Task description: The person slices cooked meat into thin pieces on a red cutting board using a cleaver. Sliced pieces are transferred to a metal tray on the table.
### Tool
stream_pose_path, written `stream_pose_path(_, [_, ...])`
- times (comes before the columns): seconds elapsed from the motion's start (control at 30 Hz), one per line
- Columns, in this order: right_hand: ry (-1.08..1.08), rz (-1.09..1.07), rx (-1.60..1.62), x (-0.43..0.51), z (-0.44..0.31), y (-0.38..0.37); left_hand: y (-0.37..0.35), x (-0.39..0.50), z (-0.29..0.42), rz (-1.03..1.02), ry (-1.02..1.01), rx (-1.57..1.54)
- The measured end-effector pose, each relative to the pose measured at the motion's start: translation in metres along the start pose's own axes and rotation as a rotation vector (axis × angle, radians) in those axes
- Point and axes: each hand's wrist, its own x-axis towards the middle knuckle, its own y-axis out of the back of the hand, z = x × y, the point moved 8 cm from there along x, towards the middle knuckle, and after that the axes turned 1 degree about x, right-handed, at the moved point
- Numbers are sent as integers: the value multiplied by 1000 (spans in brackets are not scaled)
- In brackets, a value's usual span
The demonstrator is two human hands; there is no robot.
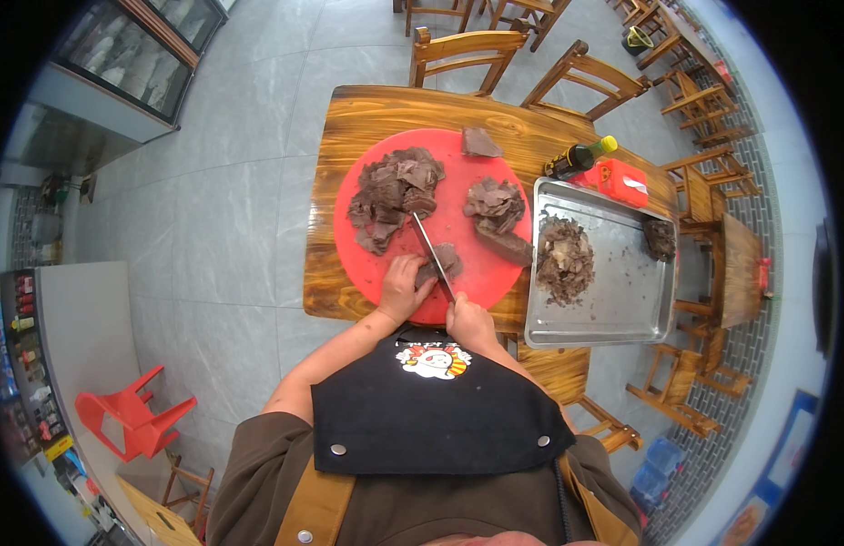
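My right hand (471, 321) grips the handle of a long knife (432, 251), whose blade points away from me to the upper left. Under and beside the blade lies a piece of dark cooked meat (447, 259), partly sliced. My left hand (403, 283) presses on the meat's left side, fingers close to the blade. Both rest over a round red cutting board (456, 205). A large heap of sliced meat (395, 191) lies at its upper left. To the right are a smaller heap of slices (494, 205) and a solid meat chunk (504, 244). Another flat piece (481, 142) sits at the far rim.
A metal tray (620, 300) on the right holds meat scraps (564, 263) and a dark chunk (659, 239). Behind it stand a yellow-capped bottle (580, 158) and a red tissue box (623, 182). Wooden chairs (470, 54) surround the wooden table (367, 106); a red stool (132, 413) is lower left.
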Motion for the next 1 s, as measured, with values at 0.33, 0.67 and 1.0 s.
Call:
stream_pose_path(0.33, [6, 44, 61, -25, 3, 22, 5, -5, 1, 30, 8, -4])
stream_pose_path(0.67, [-7, 0, 72, -29, -3, 27, 5, -2, 1, 16, 15, 10])
stream_pose_path(1.0, [-63, -92, 95, -40, 0, 30, 3, -3, -1, -6, 12, 10])
